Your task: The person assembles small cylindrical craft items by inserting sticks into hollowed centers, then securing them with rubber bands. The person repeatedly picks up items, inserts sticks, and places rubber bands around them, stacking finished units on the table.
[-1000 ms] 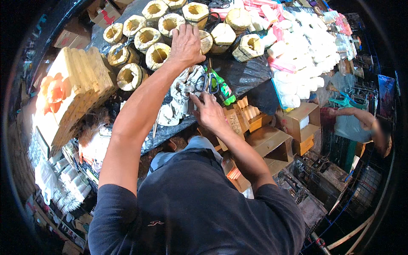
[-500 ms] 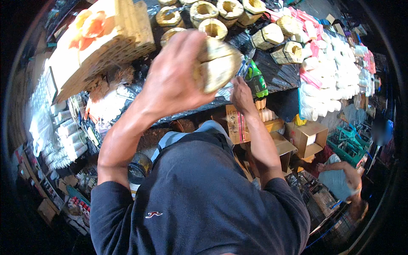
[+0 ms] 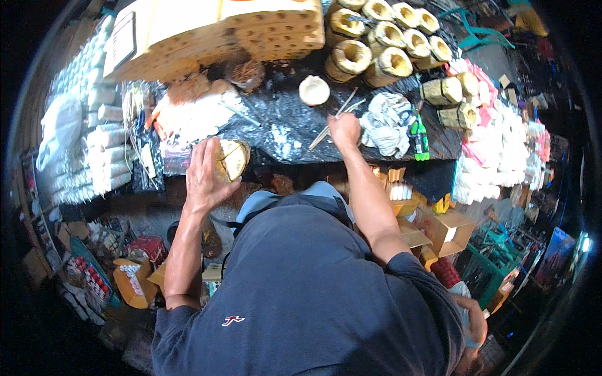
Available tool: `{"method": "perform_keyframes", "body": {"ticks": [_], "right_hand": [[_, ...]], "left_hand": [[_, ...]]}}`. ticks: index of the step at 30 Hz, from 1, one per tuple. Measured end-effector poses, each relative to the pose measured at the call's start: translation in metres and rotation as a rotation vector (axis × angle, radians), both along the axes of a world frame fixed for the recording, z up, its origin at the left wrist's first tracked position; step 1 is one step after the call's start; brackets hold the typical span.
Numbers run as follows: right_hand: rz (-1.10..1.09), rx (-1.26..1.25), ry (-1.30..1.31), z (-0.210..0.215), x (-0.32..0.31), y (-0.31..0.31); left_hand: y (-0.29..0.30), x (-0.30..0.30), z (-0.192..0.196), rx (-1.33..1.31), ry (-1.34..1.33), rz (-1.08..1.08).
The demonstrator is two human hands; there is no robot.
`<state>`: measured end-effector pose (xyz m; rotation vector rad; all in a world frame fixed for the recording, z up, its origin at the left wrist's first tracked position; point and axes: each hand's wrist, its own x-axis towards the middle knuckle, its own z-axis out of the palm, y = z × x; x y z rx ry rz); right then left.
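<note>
At the near edge of the table, my left hand (image 3: 205, 172) is closed around a yellowish block mold (image 3: 232, 159), a split, waxy-looking piece with a seam across its face. My right hand (image 3: 345, 131) is closed over thin sticks (image 3: 318, 138) on the black plastic sheet; their ends show on both sides of my fingers. A crumpled white rag (image 3: 385, 124) lies just right of that hand, with a green bottle (image 3: 419, 139) beyond it. Behind the hand sits a round white bowl-like piece (image 3: 314, 91).
Several hollow banded molds (image 3: 350, 60) stand at the back. A large yellow block with rows of holes (image 3: 276, 36) fills the back left. White rolls (image 3: 113, 156) are stacked at left, white bundles (image 3: 495, 150) at right. Cardboard boxes (image 3: 448, 232) and another person (image 3: 473, 319) are at lower right.
My left hand has brought the mold down and left, from high over the table to its near edge. My right hand is now over the sticks. The whole view has shifted.
</note>
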<state>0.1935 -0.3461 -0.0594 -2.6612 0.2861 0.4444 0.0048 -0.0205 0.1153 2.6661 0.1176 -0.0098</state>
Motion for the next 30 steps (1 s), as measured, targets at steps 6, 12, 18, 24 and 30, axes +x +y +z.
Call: {"method": "perform_keyframes", "body": {"ticks": [6,12,18,24,30], "right_hand": [[-0.165,0.039,0.021,-0.002,0.002,0.005],[-0.366,0.082,-0.09,-0.029,0.009,0.011],[-0.731,1.069,0.082,0.002,0.009,-0.003],[-0.49,1.388,0.053,0.093,-0.047,0.027],[-0.045,1.235,-0.162,0.146,-0.101,0.132]], "left_hand": [[0.05,-0.016,-0.048,-0.082,0.004,-0.042],[0.055,0.01,-0.08,-0.179,-0.059,-0.217],[0.064,0.019,-0.078,-0.338,-0.01,-0.269],[0.074,-0.009,-0.097,-0.569,-0.124,-0.07],[0.051,-0.035,-0.091,-0.602,-0.216,0.111]]}}
